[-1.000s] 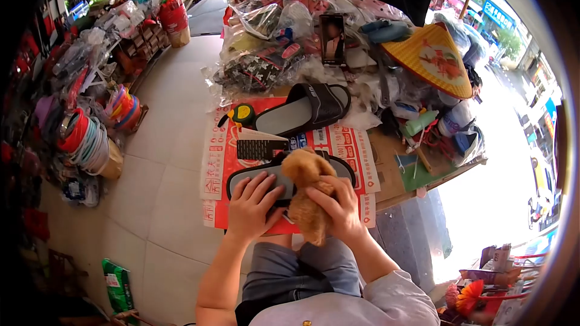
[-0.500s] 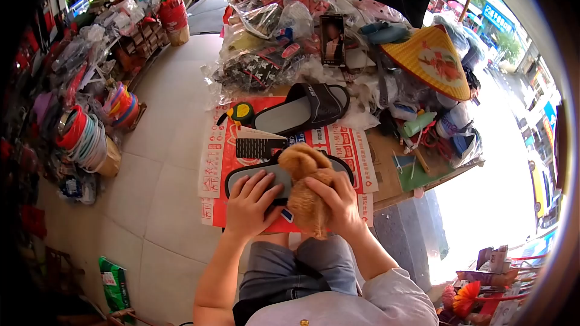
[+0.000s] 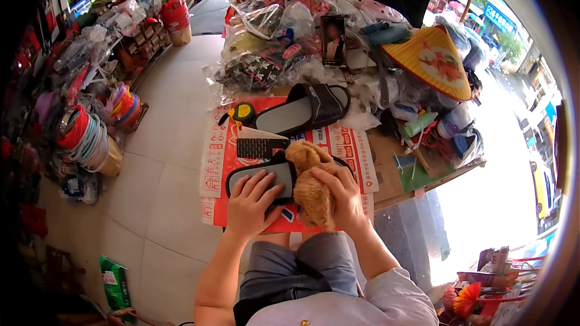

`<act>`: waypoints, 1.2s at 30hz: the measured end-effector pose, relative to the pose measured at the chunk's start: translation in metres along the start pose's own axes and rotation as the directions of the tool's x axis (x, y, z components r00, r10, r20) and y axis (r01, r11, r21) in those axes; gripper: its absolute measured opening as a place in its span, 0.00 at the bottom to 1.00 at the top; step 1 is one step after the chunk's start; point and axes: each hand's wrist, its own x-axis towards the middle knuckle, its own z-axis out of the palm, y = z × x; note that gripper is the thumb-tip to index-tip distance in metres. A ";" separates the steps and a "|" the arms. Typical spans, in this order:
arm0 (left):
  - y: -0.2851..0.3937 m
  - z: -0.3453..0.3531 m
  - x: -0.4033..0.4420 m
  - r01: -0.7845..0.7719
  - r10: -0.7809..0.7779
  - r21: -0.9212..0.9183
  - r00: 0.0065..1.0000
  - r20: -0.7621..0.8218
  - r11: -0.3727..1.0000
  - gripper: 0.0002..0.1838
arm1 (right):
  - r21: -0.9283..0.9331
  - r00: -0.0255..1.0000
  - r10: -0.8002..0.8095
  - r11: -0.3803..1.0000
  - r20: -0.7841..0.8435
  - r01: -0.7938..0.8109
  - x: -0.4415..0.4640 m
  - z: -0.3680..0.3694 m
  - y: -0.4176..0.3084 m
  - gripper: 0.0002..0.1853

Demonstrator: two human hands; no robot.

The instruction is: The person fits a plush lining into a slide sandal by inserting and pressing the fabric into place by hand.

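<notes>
A black slide sandal with a grey insole [image 3: 279, 173] lies crosswise in front of me on red-and-white printed sheets [image 3: 211, 172]. My left hand [image 3: 257, 199] rests on its insole, fingers apart and laid flat. In my right hand [image 3: 338, 196] is a fuzzy brown cloth [image 3: 314, 190], bunched up and pressed against the right part of the sandal. The cloth and hand hide most of the strap. Just beyond lies the matching sandal [image 3: 305, 108], strap to the right. Between the two sits a dark patterned pad [image 3: 261, 147]. A yellow-and-black tape measure [image 3: 241, 113] is at the far left.
Plastic-bagged goods [image 3: 260, 66] are heaped behind the sandals, with a phone [image 3: 333, 41] propped among them. A yellow conical hat [image 3: 429, 60] lies at the right, above bottles and tools. Baskets [image 3: 84, 145] and packed goods line the left. A green bag [image 3: 115, 284] stands on the floor.
My right hand has moved slightly to the right with the brown cloth, uncovering more of the insole beside the strap. My left hand has stayed on the sandal.
</notes>
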 end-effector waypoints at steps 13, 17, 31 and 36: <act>-0.001 -0.001 0.001 0.002 -0.002 -0.003 1.000 0.001 1.000 0.21 | -0.124 0.999 -0.025 0.992 -0.030 0.022 0.011 -0.003 -0.010 0.35; 0.000 -0.002 0.002 0.006 -0.006 -0.008 1.000 -0.008 1.000 0.21 | -0.073 0.993 0.100 0.992 -0.068 -0.104 -0.009 -0.005 -0.006 0.35; 0.000 -0.001 0.002 -0.001 0.000 -0.010 1.000 -0.008 1.000 0.21 | -0.034 0.991 0.136 0.990 -0.003 -0.136 0.004 -0.002 -0.008 0.31; 0.000 -0.002 0.003 0.010 -0.011 -0.025 1.000 -0.008 1.000 0.21 | -0.259 0.972 0.228 0.937 -0.051 -0.233 -0.012 -0.042 0.008 0.32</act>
